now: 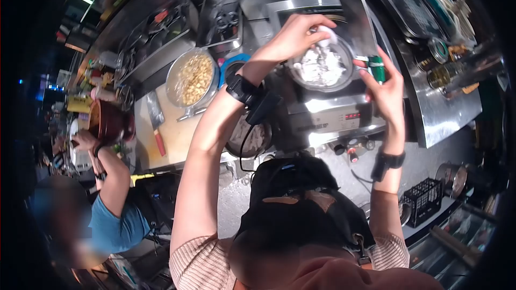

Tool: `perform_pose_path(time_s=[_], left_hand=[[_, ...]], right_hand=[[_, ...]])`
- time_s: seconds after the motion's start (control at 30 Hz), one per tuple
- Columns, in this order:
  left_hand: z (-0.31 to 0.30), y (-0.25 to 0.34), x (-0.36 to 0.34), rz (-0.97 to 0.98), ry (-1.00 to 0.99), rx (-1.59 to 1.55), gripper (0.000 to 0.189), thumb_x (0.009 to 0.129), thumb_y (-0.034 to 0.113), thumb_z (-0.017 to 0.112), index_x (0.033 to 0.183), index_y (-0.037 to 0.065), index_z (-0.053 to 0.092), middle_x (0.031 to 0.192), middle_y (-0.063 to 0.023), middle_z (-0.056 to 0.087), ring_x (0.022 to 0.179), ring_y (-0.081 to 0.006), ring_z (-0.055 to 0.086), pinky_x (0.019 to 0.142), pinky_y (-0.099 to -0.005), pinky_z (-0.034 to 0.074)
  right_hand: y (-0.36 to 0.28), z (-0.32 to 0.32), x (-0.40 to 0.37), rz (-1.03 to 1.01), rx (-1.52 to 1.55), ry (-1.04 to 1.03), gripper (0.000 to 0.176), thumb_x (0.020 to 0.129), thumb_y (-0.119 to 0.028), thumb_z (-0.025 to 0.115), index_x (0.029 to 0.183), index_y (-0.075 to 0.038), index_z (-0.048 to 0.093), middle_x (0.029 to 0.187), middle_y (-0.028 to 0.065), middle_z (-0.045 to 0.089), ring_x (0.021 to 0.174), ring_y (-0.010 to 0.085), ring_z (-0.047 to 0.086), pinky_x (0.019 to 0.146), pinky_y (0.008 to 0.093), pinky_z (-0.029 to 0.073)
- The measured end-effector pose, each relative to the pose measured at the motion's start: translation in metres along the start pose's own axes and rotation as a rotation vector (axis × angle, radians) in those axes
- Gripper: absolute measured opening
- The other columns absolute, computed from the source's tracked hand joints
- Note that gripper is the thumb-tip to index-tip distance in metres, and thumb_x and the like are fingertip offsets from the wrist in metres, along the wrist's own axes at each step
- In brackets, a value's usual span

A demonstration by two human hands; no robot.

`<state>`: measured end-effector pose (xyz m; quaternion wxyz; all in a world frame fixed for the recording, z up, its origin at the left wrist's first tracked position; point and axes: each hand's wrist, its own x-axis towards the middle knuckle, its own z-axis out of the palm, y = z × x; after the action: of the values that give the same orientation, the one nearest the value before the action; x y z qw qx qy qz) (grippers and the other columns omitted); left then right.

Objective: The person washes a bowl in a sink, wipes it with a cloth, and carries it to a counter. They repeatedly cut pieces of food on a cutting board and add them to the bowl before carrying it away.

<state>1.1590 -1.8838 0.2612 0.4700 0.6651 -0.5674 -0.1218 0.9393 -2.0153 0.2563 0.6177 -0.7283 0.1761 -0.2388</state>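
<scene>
A round pot [297,83] filled with white pieces [321,67] sits on an induction cooker [336,116] in front of me. Over the pot's far rim, my left hand [302,33] is closed, its fingers bent round a white lump [326,36] whose kind I cannot make out. To the right, my right hand [388,88] has its thumb and fingers around a green handle [378,69] beside the pot's rim.
Left of the cooker stand a bowl of pale yellow pieces [194,79] and a cutting board [174,142] with a red-handled knife [159,142]. Metal trays [240,36] are behind. A person in a blue shirt [115,228] handles a brown mortar-like vessel [110,122] at far left.
</scene>
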Motion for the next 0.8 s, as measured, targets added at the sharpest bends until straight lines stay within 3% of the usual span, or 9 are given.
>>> perform_pose_path(time_s=[0.13,0.17,0.23,0.37,0.47,0.53,0.6,0.77,0.8], left_hand=[[-0.017,0.018,-0.011,-0.076,0.129,-0.171,0.027,0.088,0.014,0.066,0.113,0.003,0.065,0.094,-0.0068,0.069,0.066,-0.0081,0.062,0.06,-0.0219,0.052],[-0.013,0.015,-0.012,0.073,0.176,-0.196,0.026,0.089,0.013,0.066,0.113,0.003,0.065,0.093,-0.0073,0.069,0.066,-0.0085,0.063,0.06,-0.0227,0.053],[-0.018,0.012,-0.023,-0.008,0.139,-0.147,0.025,0.089,0.012,0.065,0.113,0.004,0.066,0.091,-0.0077,0.069,0.066,-0.0095,0.064,0.06,-0.0234,0.053],[-0.044,0.016,-0.065,-0.085,0.363,-0.21,0.026,0.089,0.011,0.065,0.113,0.004,0.065,0.092,-0.0086,0.068,0.064,-0.0114,0.065,0.06,-0.0241,0.052],[-0.077,0.023,-0.124,-0.125,0.51,-0.315,0.028,0.088,0.008,0.066,0.116,0.002,0.063,0.097,-0.0106,0.066,0.063,-0.0111,0.064,0.062,-0.0224,0.051],[-0.099,0.028,-0.173,-0.194,0.582,-0.369,0.029,0.09,0.007,0.063,0.118,0.0,0.061,0.097,-0.0094,0.066,0.075,-0.0108,0.065,0.065,-0.0221,0.053],[-0.115,0.03,-0.227,-0.233,0.632,-0.14,0.03,0.091,0.004,0.06,0.121,-0.001,0.059,0.103,-0.0095,0.066,0.09,-0.0138,0.065,0.07,-0.0249,0.056],[-0.127,0.018,-0.35,-0.555,0.585,0.204,0.031,0.091,0.0,0.058,0.122,0.0,0.059,0.102,-0.0101,0.065,0.084,-0.0143,0.065,0.071,-0.0267,0.055],[-0.127,0.009,-0.367,-0.556,0.561,0.262,0.035,0.087,-0.002,0.057,0.122,0.001,0.058,0.099,-0.0115,0.064,0.085,-0.0184,0.064,0.073,-0.0286,0.055]], right_hand=[[-0.007,0.012,-0.007,-0.031,-0.033,0.046,0.062,0.085,0.002,0.063,0.142,0.0,0.037,0.102,0.012,0.071,0.045,0.0036,0.049,0.039,0.0185,0.04],[-0.01,0.016,-0.01,-0.028,-0.044,0.053,0.062,0.085,0.002,0.063,0.142,0.0,0.038,0.103,0.0121,0.071,0.045,0.0036,0.048,0.039,0.0185,0.04],[-0.015,0.024,-0.015,-0.027,-0.081,0.083,0.061,0.085,0.002,0.063,0.141,0.001,0.038,0.103,0.0121,0.071,0.047,0.0029,0.048,0.04,0.0182,0.039],[-0.015,0.037,-0.029,-0.025,-0.078,0.117,0.056,0.087,0.0,0.064,0.138,0.002,0.041,0.104,0.0132,0.07,0.048,0.0025,0.047,0.04,0.018,0.038],[-0.022,0.051,-0.041,-0.021,-0.069,0.005,0.034,0.088,0.0,0.063,0.12,0.002,0.051,0.102,0.0129,0.07,0.045,0.0031,0.046,0.039,0.018,0.038],[-0.024,0.065,-0.052,0.002,-0.072,-0.062,0.029,0.088,0.0,0.063,0.115,0.001,0.053,0.101,0.0132,0.07,0.045,0.0036,0.047,0.038,0.0178,0.037],[-0.02,0.083,-0.064,0.033,-0.064,-0.115,0.032,0.087,0.001,0.063,0.117,0.001,0.052,0.101,0.015,0.07,0.044,0.0042,0.047,0.038,0.0175,0.038],[-0.01,0.128,-0.088,0.172,-0.029,-0.341,0.038,0.087,0.0,0.065,0.121,0.003,0.049,0.101,0.0171,0.069,0.042,0.0051,0.048,0.037,0.0178,0.038],[-0.009,0.138,-0.091,0.184,-0.019,-0.373,0.038,0.087,0.0,0.065,0.121,0.003,0.049,0.1,0.0168,0.07,0.041,0.0054,0.048,0.037,0.018,0.038]])
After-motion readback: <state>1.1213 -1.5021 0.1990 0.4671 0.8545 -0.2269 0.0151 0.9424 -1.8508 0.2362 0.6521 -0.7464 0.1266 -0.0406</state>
